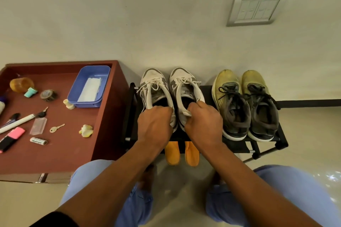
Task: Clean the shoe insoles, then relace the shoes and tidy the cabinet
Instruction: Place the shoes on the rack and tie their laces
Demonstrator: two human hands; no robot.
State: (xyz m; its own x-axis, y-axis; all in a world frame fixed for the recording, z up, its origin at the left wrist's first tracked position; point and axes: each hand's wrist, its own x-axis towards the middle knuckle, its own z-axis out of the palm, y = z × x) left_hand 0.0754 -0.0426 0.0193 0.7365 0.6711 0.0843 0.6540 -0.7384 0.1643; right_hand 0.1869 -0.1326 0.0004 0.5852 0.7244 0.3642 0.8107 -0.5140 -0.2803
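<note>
Person crouches in front of a low black shoe rack [265, 136] set against the wall. Both hands are on the white-and-grey pair.

Left hand [156, 125]: fingers curled over the heel collar of the left white sneaker [154, 86]. Right hand [203, 125]: fingers curled round the heel collar of the right white sneaker [186, 88], pinching its white edge. Both hands are closed on the shoes, neither spread.

Probable reason for the grip: the heel collar is the firmest handle on a soft shoe, and taking both at once lets the pair come off or go onto the rack together, toes to the wall. I cannot tell from this view which of the two it is.

Both sneakers sit on the top tier, side by side, touching or nearly so. Laces are threaded, ends lying loose over the tongues. Insoles not visible; the hands cover the openings.

Yellow-and-grey pair [245, 105] stands just to the right on the same tier, dark laces in, toes likewise to the wall. Orange footwear [181, 153] pokes out from the tier below.

Writing: a tongue label on the right white sneaker carries print, too small to read. A battery [38, 141] on the red-brown cabinet top [60, 155] has lettering, also illegible. Blue tray [88, 86] holds white folded material, likely wiping cloth.
</note>
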